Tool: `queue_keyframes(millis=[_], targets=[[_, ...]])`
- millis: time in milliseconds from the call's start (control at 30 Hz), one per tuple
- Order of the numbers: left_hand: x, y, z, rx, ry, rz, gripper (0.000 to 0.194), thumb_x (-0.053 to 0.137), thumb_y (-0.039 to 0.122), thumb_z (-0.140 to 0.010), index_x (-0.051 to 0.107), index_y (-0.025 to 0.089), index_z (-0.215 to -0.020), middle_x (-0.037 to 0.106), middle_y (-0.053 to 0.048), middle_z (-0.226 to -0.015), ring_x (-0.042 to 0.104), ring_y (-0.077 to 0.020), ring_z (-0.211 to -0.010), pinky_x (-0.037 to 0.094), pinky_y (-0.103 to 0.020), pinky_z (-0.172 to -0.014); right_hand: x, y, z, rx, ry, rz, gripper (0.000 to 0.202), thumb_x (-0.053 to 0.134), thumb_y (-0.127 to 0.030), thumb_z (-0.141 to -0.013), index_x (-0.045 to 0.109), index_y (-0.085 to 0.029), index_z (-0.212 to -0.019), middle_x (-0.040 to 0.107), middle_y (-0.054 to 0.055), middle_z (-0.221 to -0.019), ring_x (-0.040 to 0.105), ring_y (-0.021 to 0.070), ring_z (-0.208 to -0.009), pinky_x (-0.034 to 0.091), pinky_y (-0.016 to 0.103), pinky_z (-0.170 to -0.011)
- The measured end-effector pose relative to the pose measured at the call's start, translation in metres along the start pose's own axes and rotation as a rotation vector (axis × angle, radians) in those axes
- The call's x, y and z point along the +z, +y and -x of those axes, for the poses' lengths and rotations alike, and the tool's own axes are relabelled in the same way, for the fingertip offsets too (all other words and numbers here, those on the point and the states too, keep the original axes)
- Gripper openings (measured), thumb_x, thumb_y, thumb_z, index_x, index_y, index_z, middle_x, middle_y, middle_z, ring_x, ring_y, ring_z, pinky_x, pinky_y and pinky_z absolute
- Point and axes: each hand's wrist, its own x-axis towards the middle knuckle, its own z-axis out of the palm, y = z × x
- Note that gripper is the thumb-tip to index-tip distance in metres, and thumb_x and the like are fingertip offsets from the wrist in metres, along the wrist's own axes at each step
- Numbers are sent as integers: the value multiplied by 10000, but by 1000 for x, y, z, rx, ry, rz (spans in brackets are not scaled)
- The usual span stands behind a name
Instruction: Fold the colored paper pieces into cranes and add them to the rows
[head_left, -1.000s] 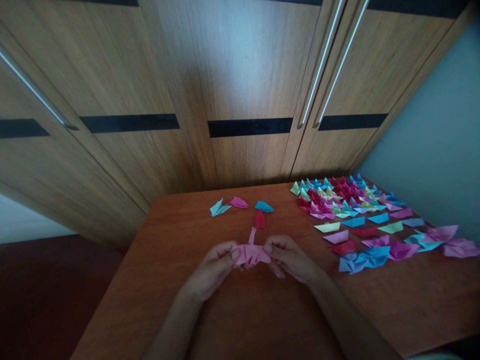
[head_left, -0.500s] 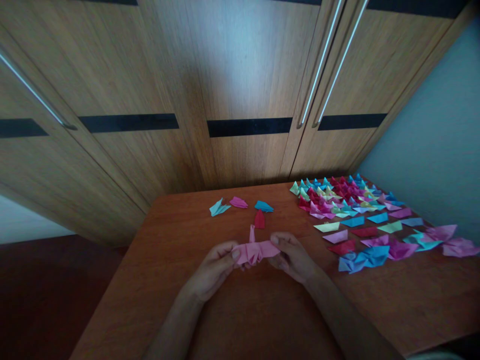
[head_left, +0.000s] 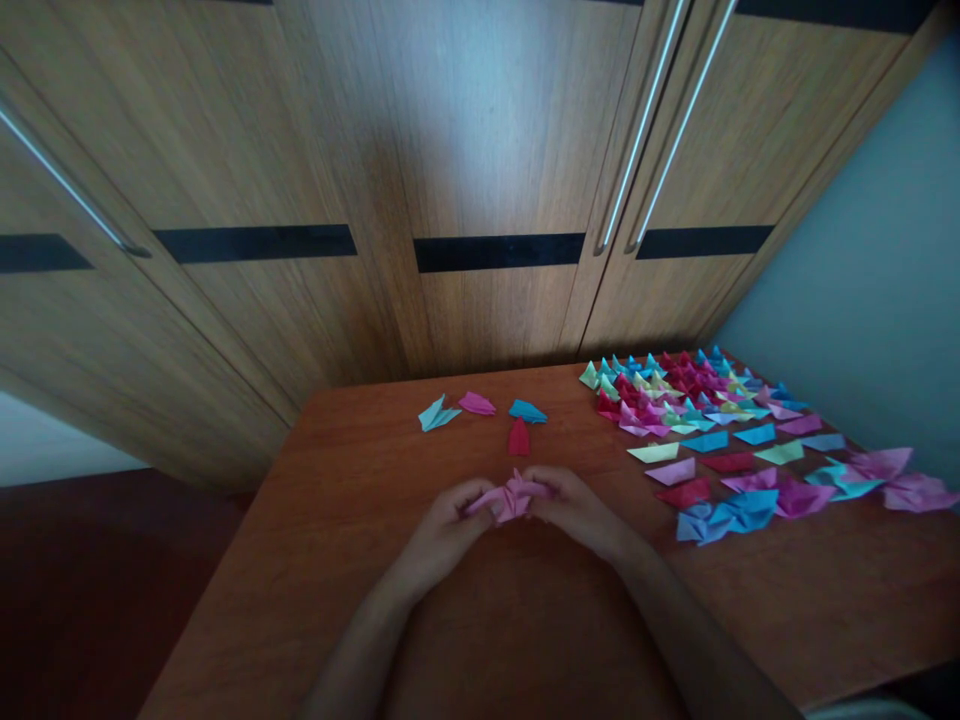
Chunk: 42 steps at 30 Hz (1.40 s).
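A pink folded-paper origami piece (head_left: 513, 499) is held between both hands, low over the middle of the wooden table (head_left: 360, 480). My left hand (head_left: 448, 530) pinches its left side, thumb on the near face. On the other side my right hand (head_left: 571, 508) grips the right end, its fingers partly hidden behind the paper. A small point of pink paper sticks up at the centre. Just beyond the hands lies a red folded paper (head_left: 519, 437), with a blue one (head_left: 528, 411), a pink one (head_left: 477, 403) and a light-teal one (head_left: 438, 414) close by.
Rows of small folded paper boats (head_left: 675, 385) in many colours fill the far right. Nearer are flat folded strips (head_left: 730, 462) and larger crumpled-looking pieces, such as a blue one (head_left: 727, 517). A wooden wardrobe (head_left: 495, 320) stands behind the table; a wall (head_left: 862, 280) rises at right.
The pink paper has gone from spread wide, with a long narrow tip upright, to bunched and more compact. Both hands have come closer together around it.
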Motion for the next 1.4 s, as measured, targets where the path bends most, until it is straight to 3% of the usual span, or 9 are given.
queue_keyframes(millis=[167, 433, 533, 700, 833, 967, 1167, 1400], targets=[[-1, -1, 1, -30, -39, -3, 245, 571, 360, -805, 640, 136, -735, 585, -10, -666, 496, -141, -643, 378, -217, -601, 0, 0, 2, 58, -61, -69, 273, 582, -387, -806, 602, -147, -678, 552, -23, -576, 480, 88, -534, 340, 203, -514], [2, -5, 13, 10, -143, 551, 358, 678, 463, -714, 628, 122, -619, 551, -8, -534, 450, -96, -495, 342, -208, -513, 20, 8, 9, 112, -134, -738, 389, 716, -470, -674, 499, -158, -591, 427, -60, -465, 346, 52, -415, 241, 197, -430], [9, -7, 13, 11, -98, 695, 375, 721, 477, -662, 625, 119, -609, 506, 16, -489, 391, -73, -451, 300, -194, -471, 29, 11, 8, 92, -150, -843, 388, 714, -485, -672, 529, -150, -605, 375, -71, -441, 305, 48, -414, 238, 196, -435], [14, -5, 9, 41, 18, 721, 341, 750, 427, -649, 634, 112, -590, 545, 0, -524, 443, -84, -507, 331, -198, -518, 33, 13, 6, 48, -42, -902, 385, 662, -503, -724, 508, -170, -609, 288, -96, -419, 225, 44, -382, 219, 194, -413], [13, -1, 6, 27, 126, 671, 220, 746, 328, -684, 683, 118, -708, 612, -20, -622, 500, -101, -597, 368, -204, -595, 30, 9, 4, 4, 71, -896, 423, 656, -506, -729, 449, -181, -556, 308, -83, -421, 260, 55, -400, 239, 200, -425], [11, -2, 7, 28, 71, 730, 206, 715, 312, -719, 675, 110, -732, 575, -9, -608, 460, -85, -563, 352, -196, -564, 28, 4, 5, 20, 95, -895, 480, 667, -522, -709, 408, -181, -493, 280, -86, -385, 254, 54, -382, 235, 200, -414], [13, -6, 11, 48, -25, 913, 242, 685, 340, -743, 651, 122, -643, 557, -6, -556, 499, -108, -547, 370, -217, -540, 32, 8, 8, 85, -22, -976, 545, 571, -529, -793, 382, -174, -426, 238, -88, -320, 234, 47, -338, 235, 194, -398], [8, -6, 14, 63, -112, 889, 201, 681, 302, -756, 683, 108, -703, 594, -29, -602, 524, -114, -571, 379, -228, -564, 28, 9, 7, 58, -13, -1031, 263, 662, -347, -775, 560, -157, -625, 486, -48, -493, 430, 70, -468, 327, 193, -474]])
